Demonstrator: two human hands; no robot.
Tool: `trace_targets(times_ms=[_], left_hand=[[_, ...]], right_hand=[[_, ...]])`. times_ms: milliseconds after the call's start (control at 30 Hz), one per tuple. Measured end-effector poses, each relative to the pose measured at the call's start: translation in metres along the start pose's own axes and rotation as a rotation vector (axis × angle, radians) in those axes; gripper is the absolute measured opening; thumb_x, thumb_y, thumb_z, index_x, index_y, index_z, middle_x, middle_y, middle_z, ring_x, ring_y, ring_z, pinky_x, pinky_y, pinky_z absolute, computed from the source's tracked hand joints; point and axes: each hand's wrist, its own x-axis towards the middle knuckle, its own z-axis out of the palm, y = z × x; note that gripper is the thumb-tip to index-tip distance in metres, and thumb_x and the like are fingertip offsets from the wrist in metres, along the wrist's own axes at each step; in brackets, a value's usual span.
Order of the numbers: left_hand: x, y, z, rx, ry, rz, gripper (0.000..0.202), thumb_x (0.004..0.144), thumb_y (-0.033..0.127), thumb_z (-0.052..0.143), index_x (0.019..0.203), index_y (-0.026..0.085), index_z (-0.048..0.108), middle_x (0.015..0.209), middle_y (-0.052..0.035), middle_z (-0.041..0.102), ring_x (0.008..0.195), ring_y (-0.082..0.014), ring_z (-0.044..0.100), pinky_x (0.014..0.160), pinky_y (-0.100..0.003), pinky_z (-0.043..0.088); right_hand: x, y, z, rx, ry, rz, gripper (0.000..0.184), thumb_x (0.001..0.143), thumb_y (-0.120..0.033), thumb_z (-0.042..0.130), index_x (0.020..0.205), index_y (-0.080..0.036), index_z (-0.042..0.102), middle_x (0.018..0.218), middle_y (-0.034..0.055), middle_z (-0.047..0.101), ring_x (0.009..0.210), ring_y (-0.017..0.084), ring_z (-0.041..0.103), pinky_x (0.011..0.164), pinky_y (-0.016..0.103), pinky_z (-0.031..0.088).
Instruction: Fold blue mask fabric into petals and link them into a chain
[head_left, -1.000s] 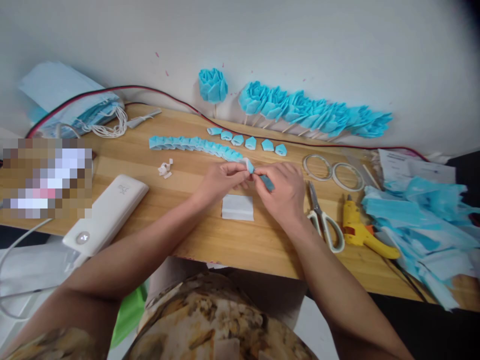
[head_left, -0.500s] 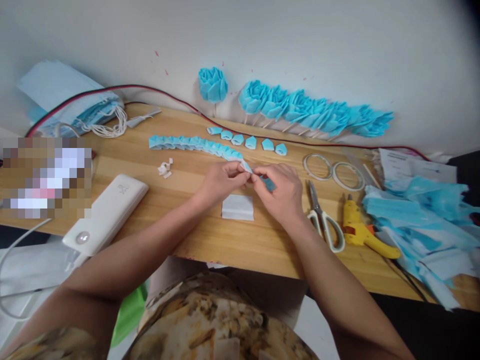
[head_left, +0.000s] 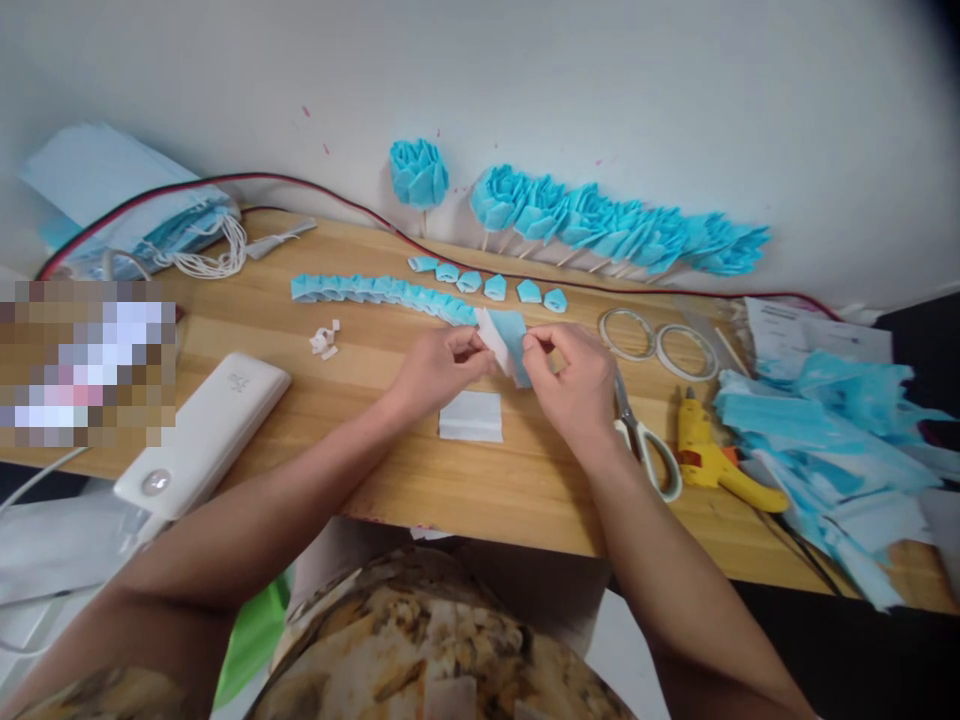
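Note:
My left hand (head_left: 439, 367) and my right hand (head_left: 576, 378) both pinch a small blue and white fabric piece (head_left: 507, 341), holding it just above the wooden table (head_left: 390, 470). The piece is spread open between the fingertips. Directly below the hands lies a white folded rectangle (head_left: 471, 416). Behind the hands runs a row of folded blue petals (head_left: 379, 290), and several single blue petals (head_left: 487, 283) lie beyond it.
Blue fabric flowers on sticks (head_left: 600, 215) lean on the wall. Scissors (head_left: 643, 440), a yellow glue gun (head_left: 712, 455) and tape rings (head_left: 660, 335) lie right of my hands. A heap of blue fabric scraps (head_left: 825, 440) fills the right end. A white power bank (head_left: 202, 430) sits left.
The small piece, earlier rolled tight between my fingers, is now unfolded and spread out. My hands have drawn slightly apart and lifted a little.

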Motion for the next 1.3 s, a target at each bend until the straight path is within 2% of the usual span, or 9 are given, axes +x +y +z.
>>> trace_targets(times_ms=[233,500,633,767,867,967,1033,1167,1300], left_hand=[[-0.0013,-0.0010,0.0003,0.029,-0.024,0.038,0.010,0.080,0.024,0.064,0.075,0.016,0.067,0.074,0.0007,0.070,0.068,-0.0103,0.058,0.066,-0.022,0.044],[-0.0024,-0.0037,0.0010,0.042,-0.033,0.088,0.011,0.083,0.023,0.062,0.074,0.017,0.066,0.075,-0.0001,0.070,0.073,-0.0121,0.062,0.071,-0.024,0.046],[-0.0008,-0.0032,0.0007,-0.024,-0.056,0.091,0.007,0.082,0.016,0.061,0.083,0.017,0.068,0.083,-0.0013,0.076,0.079,-0.0128,0.069,0.076,-0.023,0.050],[-0.0008,-0.0009,0.0009,-0.013,-0.067,0.100,0.016,0.083,0.010,0.059,0.092,0.018,0.070,0.087,-0.0015,0.077,0.080,-0.0129,0.070,0.076,-0.023,0.051],[-0.0008,-0.0001,-0.0008,0.007,0.033,0.122,0.016,0.086,0.013,0.060,0.097,0.018,0.072,0.087,-0.0021,0.076,0.077,-0.0123,0.067,0.073,-0.024,0.049],[0.0015,-0.0008,-0.0050,-0.040,0.237,0.141,0.013,0.087,0.019,0.066,0.100,0.018,0.069,0.096,-0.0033,0.074,0.079,-0.0116,0.063,0.072,-0.023,0.048],[0.0040,-0.0013,-0.0076,-0.134,0.293,0.116,0.024,0.086,0.026,0.072,0.108,0.020,0.066,0.106,-0.0051,0.073,0.085,-0.0125,0.063,0.073,-0.023,0.049],[0.0058,0.0006,-0.0075,-0.342,0.086,-0.015,0.051,0.082,0.049,0.079,0.120,0.019,0.064,0.119,-0.0105,0.072,0.097,-0.0186,0.068,0.075,-0.027,0.053],[0.0020,0.0048,-0.0050,-0.278,-0.050,0.004,0.044,0.078,0.049,0.081,0.107,0.016,0.071,0.109,-0.0090,0.077,0.097,-0.0191,0.067,0.082,-0.028,0.052]], right_hand=[[0.0007,-0.0018,-0.0026,0.014,0.002,0.026,0.016,0.090,-0.023,0.061,0.075,-0.024,0.068,0.072,0.0017,0.074,0.071,0.020,0.066,0.074,0.036,0.047],[-0.0021,-0.0083,-0.0011,0.048,-0.151,-0.079,0.019,0.094,-0.023,0.060,0.078,-0.026,0.070,0.078,0.0019,0.077,0.076,0.021,0.068,0.076,0.037,0.048],[-0.0013,-0.0062,-0.0018,0.073,-0.157,-0.070,0.008,0.091,-0.027,0.065,0.087,-0.025,0.072,0.082,0.0026,0.078,0.078,0.022,0.069,0.077,0.037,0.049],[-0.0004,-0.0053,-0.0014,0.076,-0.133,-0.011,0.007,0.088,-0.025,0.065,0.088,-0.025,0.072,0.082,0.0026,0.077,0.079,0.022,0.069,0.077,0.036,0.050],[0.0004,-0.0045,-0.0009,0.184,-0.067,0.118,0.008,0.089,-0.026,0.063,0.083,-0.025,0.069,0.078,0.0009,0.074,0.076,0.019,0.067,0.074,0.034,0.051],[0.0022,-0.0013,0.0002,0.444,-0.071,0.304,0.008,0.087,-0.031,0.066,0.082,-0.024,0.067,0.075,-0.0016,0.069,0.070,0.016,0.063,0.069,0.030,0.050],[0.0040,0.0005,0.0010,0.617,-0.086,0.416,0.011,0.084,-0.034,0.069,0.081,-0.024,0.066,0.073,-0.0025,0.067,0.067,0.015,0.059,0.064,0.029,0.048],[0.0067,-0.0012,0.0017,0.807,-0.094,0.519,0.015,0.078,-0.036,0.074,0.078,-0.024,0.064,0.071,-0.0031,0.064,0.064,0.013,0.055,0.060,0.028,0.047],[0.0054,-0.0037,0.0026,0.812,-0.138,0.537,0.015,0.079,-0.037,0.074,0.080,-0.024,0.065,0.072,-0.0027,0.064,0.065,0.013,0.056,0.060,0.028,0.049]])
